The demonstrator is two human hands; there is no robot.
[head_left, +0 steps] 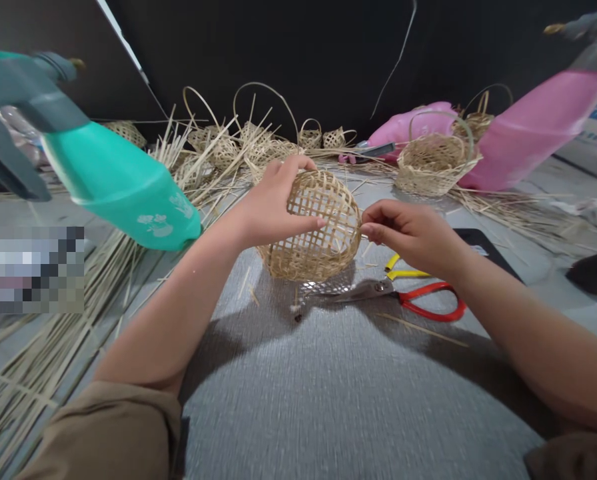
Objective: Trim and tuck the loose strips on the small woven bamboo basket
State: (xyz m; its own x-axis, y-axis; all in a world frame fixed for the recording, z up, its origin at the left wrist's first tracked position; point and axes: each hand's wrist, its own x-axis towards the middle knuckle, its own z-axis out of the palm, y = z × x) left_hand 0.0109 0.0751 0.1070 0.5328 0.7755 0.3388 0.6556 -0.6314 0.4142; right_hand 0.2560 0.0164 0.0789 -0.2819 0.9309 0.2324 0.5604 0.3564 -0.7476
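Observation:
A small woven bamboo basket (323, 207) is held tilted above the grey table, its open lattice facing me. My left hand (278, 207) grips it from the left, thumb across the lattice and fingers over the top. At the basket's right edge, my right hand (403, 230) is closed in a pinch; whether a loose strip is between the fingertips I cannot tell. Just below lie scissors (378, 290) with red handles, pointing left. A yellow-handled tool (406, 268) is partly hidden behind my right hand.
A green spray bottle (123, 180) stands at left, a pink spray bottle (533, 127) at right. Finished baskets (436, 163) and loose bamboo strips (213, 157) crowd the back. More long strips (73, 313) lie at left. A dark flat board (483, 247) sits behind my right forearm.

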